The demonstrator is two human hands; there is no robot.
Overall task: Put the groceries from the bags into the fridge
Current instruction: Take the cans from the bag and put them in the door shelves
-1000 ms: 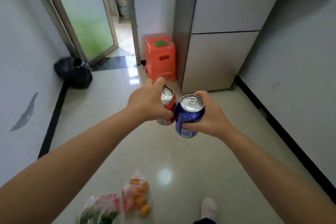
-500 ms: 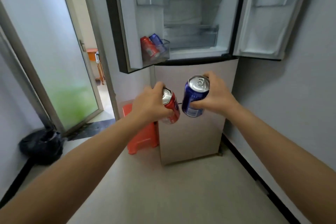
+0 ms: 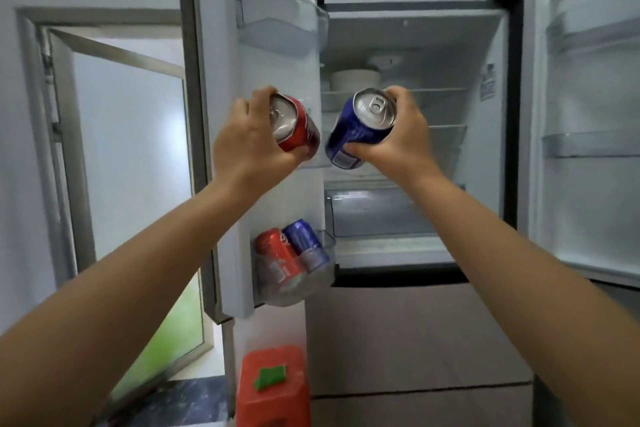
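Observation:
My left hand (image 3: 247, 146) grips a red soda can (image 3: 298, 126), held up in front of the open left fridge door (image 3: 221, 149). My right hand (image 3: 403, 140) grips a blue soda can (image 3: 360, 130) beside it, in front of the fridge's open upper compartment (image 3: 415, 114). Both cans tilt with their silver tops toward me and nearly touch. In the lowest bin of the left door (image 3: 298, 282) stand another red can (image 3: 278, 255) and another blue can (image 3: 306, 243). The grocery bags are out of view.
The right fridge door (image 3: 588, 114) stands open with bare shelves. White bowls (image 3: 355, 79) sit on the top inner shelf. An orange plastic stool (image 3: 273, 388) stands at the fridge's lower left. A frosted glass door (image 3: 128, 166) is open on the left.
My view has tilted up from the floor to the open fridge. Both hands have raised the cans from waist height to the middle shelves. The bags on the floor have dropped out of view.

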